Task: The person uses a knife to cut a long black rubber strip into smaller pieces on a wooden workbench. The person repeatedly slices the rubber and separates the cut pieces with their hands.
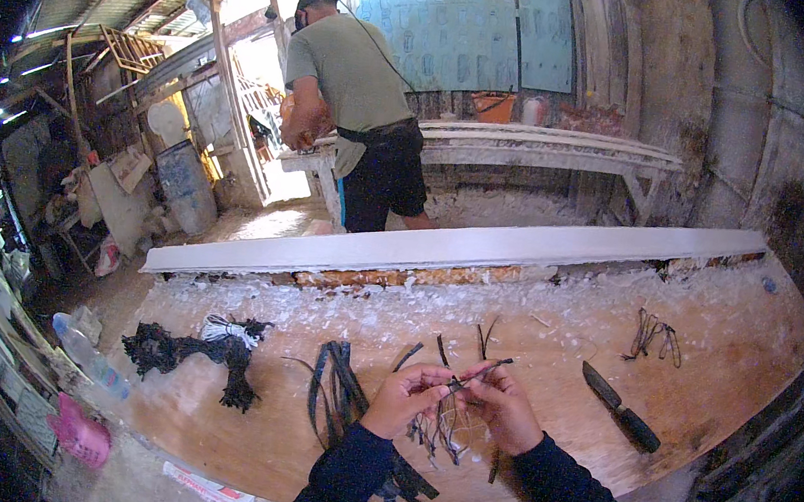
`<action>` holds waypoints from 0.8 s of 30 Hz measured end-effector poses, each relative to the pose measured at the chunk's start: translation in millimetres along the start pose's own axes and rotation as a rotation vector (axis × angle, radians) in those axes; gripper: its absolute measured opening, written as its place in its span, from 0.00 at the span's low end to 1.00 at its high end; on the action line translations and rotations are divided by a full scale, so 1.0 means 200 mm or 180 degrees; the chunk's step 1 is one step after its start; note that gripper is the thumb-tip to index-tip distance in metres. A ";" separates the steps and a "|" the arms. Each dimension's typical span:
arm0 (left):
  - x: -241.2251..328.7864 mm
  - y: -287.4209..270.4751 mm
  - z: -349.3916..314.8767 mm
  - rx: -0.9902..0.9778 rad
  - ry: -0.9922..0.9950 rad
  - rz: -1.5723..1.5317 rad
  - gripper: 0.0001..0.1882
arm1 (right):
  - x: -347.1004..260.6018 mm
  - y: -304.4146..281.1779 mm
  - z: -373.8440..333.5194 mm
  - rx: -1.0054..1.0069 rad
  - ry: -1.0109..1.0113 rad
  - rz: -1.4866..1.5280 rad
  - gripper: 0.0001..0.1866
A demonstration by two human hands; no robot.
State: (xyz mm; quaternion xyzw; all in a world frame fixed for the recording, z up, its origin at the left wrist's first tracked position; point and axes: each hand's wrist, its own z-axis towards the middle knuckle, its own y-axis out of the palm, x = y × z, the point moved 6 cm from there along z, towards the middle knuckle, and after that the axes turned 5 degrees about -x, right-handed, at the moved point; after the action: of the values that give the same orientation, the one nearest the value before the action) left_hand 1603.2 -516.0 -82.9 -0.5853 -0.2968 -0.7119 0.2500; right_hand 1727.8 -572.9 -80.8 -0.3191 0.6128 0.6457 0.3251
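My left hand (404, 398) and my right hand (503, 406) meet over a wooden workbench (722, 350), both pinching thin dark strips (472, 374) that stick up between the fingers. More of these strips hang below the hands in a loose bundle (442, 434). A sheaf of flat black straps (335, 390) lies just left of my left hand. Right of my right hand a dark knife (619, 406) rests on the bench.
A long white plaster moulding (451, 246) runs along the bench's far side, with white crumbs in front. A tangle of black and white fibre (209, 349) lies at left, a small wire bundle (653, 335) at right. A person (358, 102) works at another bench behind.
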 end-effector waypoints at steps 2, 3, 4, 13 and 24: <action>0.00 0.00 0.00 -0.0020 -0.0002 0.0098 0.12 | 0.00 0.01 -0.01 0.0010 -0.0152 -0.0273 0.15; 0.00 0.00 0.01 -0.0062 0.0068 0.0151 0.13 | 0.01 0.01 -0.01 0.0048 -0.0072 -0.0443 0.17; 0.00 0.01 0.01 -0.0082 0.0121 0.0221 0.13 | 0.02 0.02 0.00 -0.0035 -0.0071 -0.0589 0.18; 0.00 0.00 0.01 -0.0092 0.0152 0.0485 0.13 | 0.01 -0.04 0.01 0.0148 0.0046 -0.0223 0.11; -0.05 -0.11 0.02 0.0711 -0.0079 0.0345 0.10 | -0.09 0.01 0.01 -0.0393 -0.0272 0.0286 0.13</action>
State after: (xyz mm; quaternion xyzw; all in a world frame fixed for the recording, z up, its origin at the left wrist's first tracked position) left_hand 1592.2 -497.0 -95.7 -0.5778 -0.3452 -0.6525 0.3481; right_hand 1735.9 -572.1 -65.5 -0.2829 0.5711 0.7092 0.3013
